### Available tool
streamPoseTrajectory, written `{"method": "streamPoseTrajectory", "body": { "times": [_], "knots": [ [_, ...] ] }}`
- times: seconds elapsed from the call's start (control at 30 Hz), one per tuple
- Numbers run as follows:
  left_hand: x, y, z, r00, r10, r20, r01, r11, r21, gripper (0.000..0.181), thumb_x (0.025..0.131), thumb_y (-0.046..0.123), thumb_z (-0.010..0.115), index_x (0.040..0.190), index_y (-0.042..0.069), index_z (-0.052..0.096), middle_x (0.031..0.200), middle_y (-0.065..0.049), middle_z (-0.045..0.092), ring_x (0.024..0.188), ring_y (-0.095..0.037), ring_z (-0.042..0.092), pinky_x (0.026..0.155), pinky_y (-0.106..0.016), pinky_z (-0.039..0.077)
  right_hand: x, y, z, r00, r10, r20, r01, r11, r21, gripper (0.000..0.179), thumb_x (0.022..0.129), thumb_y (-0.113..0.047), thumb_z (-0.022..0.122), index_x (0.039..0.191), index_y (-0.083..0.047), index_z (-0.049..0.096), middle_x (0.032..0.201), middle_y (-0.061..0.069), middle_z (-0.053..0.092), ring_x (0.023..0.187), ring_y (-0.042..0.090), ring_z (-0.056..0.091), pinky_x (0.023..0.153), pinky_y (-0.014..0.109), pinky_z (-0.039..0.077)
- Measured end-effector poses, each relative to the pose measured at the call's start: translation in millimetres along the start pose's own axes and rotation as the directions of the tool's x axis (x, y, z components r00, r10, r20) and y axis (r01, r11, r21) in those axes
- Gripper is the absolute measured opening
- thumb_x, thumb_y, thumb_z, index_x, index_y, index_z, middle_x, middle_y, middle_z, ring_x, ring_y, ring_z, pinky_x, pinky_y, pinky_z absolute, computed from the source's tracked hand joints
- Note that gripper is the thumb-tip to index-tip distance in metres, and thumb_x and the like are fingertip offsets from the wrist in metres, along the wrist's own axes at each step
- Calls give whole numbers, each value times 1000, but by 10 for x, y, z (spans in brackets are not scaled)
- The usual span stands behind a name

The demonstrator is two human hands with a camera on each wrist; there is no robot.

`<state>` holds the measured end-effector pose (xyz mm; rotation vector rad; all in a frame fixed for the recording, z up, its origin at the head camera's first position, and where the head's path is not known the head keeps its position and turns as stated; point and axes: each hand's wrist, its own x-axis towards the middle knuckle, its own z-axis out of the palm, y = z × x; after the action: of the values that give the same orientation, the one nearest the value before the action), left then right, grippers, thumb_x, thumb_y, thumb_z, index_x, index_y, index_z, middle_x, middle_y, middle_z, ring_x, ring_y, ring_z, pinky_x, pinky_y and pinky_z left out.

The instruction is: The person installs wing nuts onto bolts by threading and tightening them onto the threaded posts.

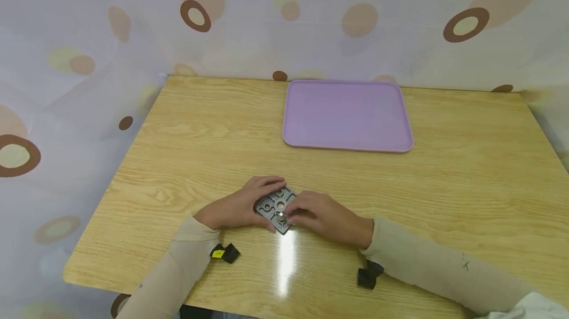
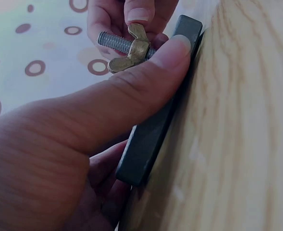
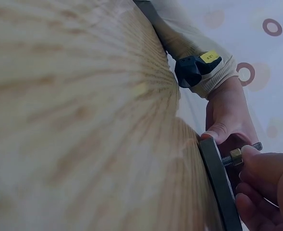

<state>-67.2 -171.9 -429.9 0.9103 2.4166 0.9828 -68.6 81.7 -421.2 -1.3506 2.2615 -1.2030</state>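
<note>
A dark grey square plate [image 1: 274, 210] with raised ribs and round holes lies on the table. My left hand [image 1: 242, 205] grips it by its edges, thumb on the near side and fingers on the far side. Out of the plate's near part stands a threaded bolt [image 2: 113, 42], carrying a brass-coloured wing nut [image 2: 139, 48]. My right hand [image 1: 326, 218] pinches the wing nut between thumb and fingers, partway along the thread. In the right wrist view the thumb partly covers the nut [image 3: 236, 156].
A purple rectangular tray [image 1: 348, 115] lies at the back of the wooden table [image 1: 200, 136], beyond both hands. Patterned cloth [image 1: 320, 27] hangs behind the table and along its left side. Each sleeve has a dark wrist device [image 1: 230, 253] on it.
</note>
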Motion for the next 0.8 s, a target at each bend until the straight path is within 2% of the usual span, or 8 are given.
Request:
{"method": "streamPoseTrajectory", "body": {
  "times": [0.3,0.5,0.8],
  "knots": [
    [-8,23,-14,1000,-4,-6,4,1000,-1,95,72,46,75,148,16,26,151,6,18,131,-10,18,101,-36,29,38,-8,29,999,-12,34,12,1000,-7,36,91,-25,61,125,-12,58,120,-6,56,107,9,51,86,27,44],
    [-12,26,1,1000,-7,-2,7,1000,4,95,72,46,75,148,17,26,151,7,17,131,-10,18,101,-36,29,50,-25,38,999,0,49,1,1000,-20,35,90,-25,61,122,-11,59,120,-6,55,106,8,51,87,27,44],
    [7,23,-3,1000,-3,-1,3,1000,12,95,72,47,75,148,15,27,151,5,18,131,-12,19,101,-36,29,17,-9,12,1000,26,-10,-27,998,-51,27,91,-24,61,117,-16,62,113,-9,58,101,7,53,84,27,45]
  ]
}}
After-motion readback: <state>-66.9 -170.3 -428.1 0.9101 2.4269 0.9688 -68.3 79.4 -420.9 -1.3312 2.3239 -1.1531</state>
